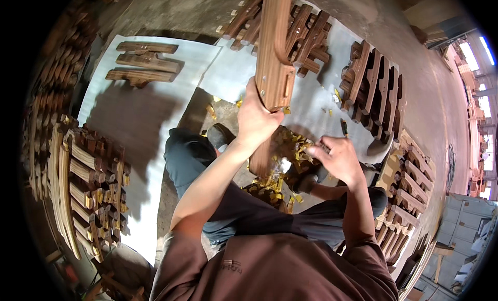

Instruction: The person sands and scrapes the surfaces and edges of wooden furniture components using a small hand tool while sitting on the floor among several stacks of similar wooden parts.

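My left hand point(258, 118) is wrapped round a brown wooden furniture part point(275, 62), a long piece with a curved notch and a thick squared block. It stands upright in front of me, its far end running out at the top edge. My right hand point(336, 157) hovers to the right of the wooden part, apart from it. Its fingers are curled with thumb against forefinger; whether something small sits in them I cannot make out. Yellow scraps point(300, 149) lie on the floor below, between my legs. A small dark-handled tool point(344, 127) lies just beyond my right hand.
Similar wooden parts point(147, 62) lie on a white sheet point(207, 54) at the far left. More rows point(376, 86) rest ahead and at the right. A tall stack of wooden pieces point(85, 189) stands at my left, another stack point(407, 197) at my right.
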Motion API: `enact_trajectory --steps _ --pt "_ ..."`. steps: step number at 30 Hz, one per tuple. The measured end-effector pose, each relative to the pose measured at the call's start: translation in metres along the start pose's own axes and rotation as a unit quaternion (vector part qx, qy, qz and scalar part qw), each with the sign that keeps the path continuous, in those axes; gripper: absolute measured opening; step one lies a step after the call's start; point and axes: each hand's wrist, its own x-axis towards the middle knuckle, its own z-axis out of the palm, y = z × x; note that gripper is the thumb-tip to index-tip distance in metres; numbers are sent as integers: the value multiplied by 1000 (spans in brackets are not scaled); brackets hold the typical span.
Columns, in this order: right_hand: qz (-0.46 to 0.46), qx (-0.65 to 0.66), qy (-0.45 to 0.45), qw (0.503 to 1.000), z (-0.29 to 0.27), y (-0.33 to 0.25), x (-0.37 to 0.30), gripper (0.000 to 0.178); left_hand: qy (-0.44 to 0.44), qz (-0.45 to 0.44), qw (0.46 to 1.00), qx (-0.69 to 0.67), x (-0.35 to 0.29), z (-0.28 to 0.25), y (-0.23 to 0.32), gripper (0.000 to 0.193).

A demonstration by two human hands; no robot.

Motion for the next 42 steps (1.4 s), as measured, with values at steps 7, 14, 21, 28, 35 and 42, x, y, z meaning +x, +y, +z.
enact_trajectory --steps 7,14,21,28,35,42 --pt "6 408 168 897 13 1 16 14 71 109 980 150 -3 7 -9 90" --pt "-1 497 273 824 -8 -8 64 54 25 152 988 13 -13 23 -6 77" --pt "-71 510 216 830 12 3 66 45 -121 202 970 -57 -12 32 -27 101" --pt "-35 279 236 930 104 21 23 50 -6 140 976 -167 15 22 28 92" --pt "27 286 359 888 29 22 7 19 19 133 990 -49 3 23 14 70" --pt "-150 202 394 884 -36 -43 8 30 50 319 941 104 4 25 7 67"
